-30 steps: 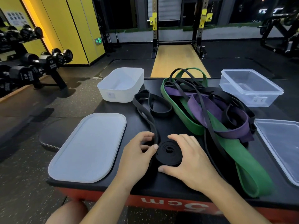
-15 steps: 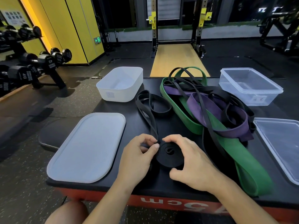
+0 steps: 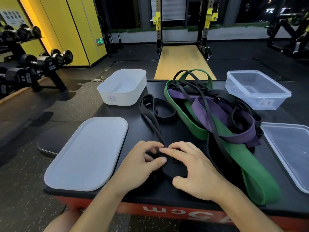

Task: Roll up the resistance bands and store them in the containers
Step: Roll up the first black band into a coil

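Gym clean-up: on a black-topped box (image 3: 133,128), a person's left hand (image 3: 142,163) and right hand (image 3: 195,169) close on a flat black rubber resistance band (image 3: 175,169), wound into a tight disc near the front edge. The left thumb and curled fingers pinch the band where it feeds into the disc. The right fingers arch over the disc, with the thumb braced against its near side.

The band's loose tail (image 3: 150,118) runs away in slack loops toward an opaque white plastic container (image 3: 120,96), which stands open at the far side, its frosted white lid (image 3: 87,153) lying to the left. A clear plastic container (image 3: 257,101) and a clear lid (image 3: 291,151) sit to the right.

Between them lies a tangle of a wide green band (image 3: 250,173), a purple band (image 3: 217,111) and thin black bands (image 3: 189,86).

The likely trouble is spring-back: rubber wound this tight would probably uncoil if either hand eases off. The looped tail may feed in twisted and leave a lumpy roll. The disc also sits close to the front edge, so a slip could send it to the floor.
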Motion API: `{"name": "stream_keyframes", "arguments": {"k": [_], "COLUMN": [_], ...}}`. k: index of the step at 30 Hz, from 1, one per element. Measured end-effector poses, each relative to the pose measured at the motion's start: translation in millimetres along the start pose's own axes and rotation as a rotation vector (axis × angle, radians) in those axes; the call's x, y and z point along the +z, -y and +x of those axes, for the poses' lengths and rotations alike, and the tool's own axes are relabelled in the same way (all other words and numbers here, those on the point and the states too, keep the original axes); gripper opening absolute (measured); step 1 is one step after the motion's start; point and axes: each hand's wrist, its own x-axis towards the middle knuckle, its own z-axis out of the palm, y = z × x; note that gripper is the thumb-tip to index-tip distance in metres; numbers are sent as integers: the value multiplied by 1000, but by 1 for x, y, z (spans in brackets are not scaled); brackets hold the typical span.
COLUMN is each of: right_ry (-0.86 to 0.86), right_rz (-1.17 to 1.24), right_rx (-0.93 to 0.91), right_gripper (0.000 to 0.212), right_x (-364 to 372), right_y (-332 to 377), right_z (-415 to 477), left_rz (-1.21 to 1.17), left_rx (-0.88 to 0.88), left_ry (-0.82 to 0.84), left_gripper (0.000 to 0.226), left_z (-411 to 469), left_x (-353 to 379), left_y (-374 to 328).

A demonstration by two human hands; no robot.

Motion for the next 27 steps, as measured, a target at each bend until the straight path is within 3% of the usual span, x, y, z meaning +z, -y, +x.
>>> {"name": "stream_keyframes", "arguments": {"k": [2,4,6,8,20,27], "right_ry": [-3,-15,-23,-26,-42,-51], "right_rz": [-5,-7,-10,-14,-4,-1], "right_rx": [1,-5,-6,-6,-14,-15], "right_gripper": [78,76,75,75,73,73], "right_x": [0,0,0,1,2,2], "right_y": [1,1,1,0,-1,0], "right_z": [0,1,2,2,2,2], "left_rz": [16,186,464,572,345,516], "left_rx": [-43,-32,27,51,-105,-64], "left_ry": [99,99,60,25,3,-27], "left_gripper": [37,38,25,11,24,24], "left_z": [6,16,29,41,66,66], "left_x": [-10,-16,-14,-7,-10,-7], "left_y": [-8,-13,-18,-22,-21,-21]}}
